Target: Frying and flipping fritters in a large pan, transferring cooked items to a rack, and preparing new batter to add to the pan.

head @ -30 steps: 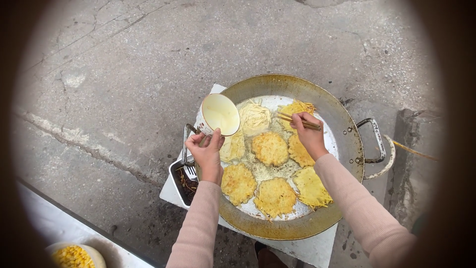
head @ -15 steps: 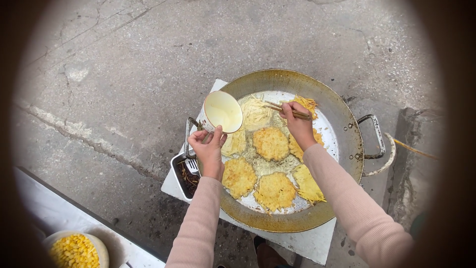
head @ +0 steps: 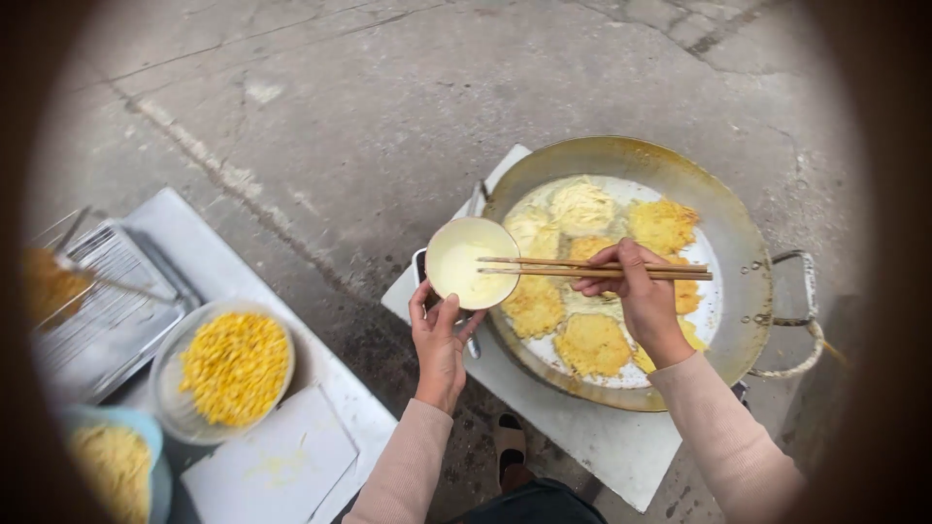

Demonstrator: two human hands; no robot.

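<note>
My left hand [head: 439, 340] holds a small round ladle cup [head: 470, 262] smeared with pale batter, just left of the wide metal frying pan [head: 748, 281]. My right hand [head: 636, 296] grips a pair of wooden chopsticks [head: 592, 268] lying level, their tips reaching over the cup. Several yellow corn fritters [head: 592, 342] fry in oil in the pan, and a paler one [head: 581, 204] sits at the far side.
The pan rests on a white board [head: 621, 448] on rough concrete ground. To the left stands a low white table [head: 194, 233] with a glass bowl of corn kernels [head: 233, 367], a wire draining tray [head: 107, 301], a teal bowl of batter [head: 112, 466] and a white sheet [head: 272, 461].
The view swung left, bringing the table and corn bowl into sight. My right hand lifted the chopsticks from the fritters over to the cup, which my left hand moved back from the pan.
</note>
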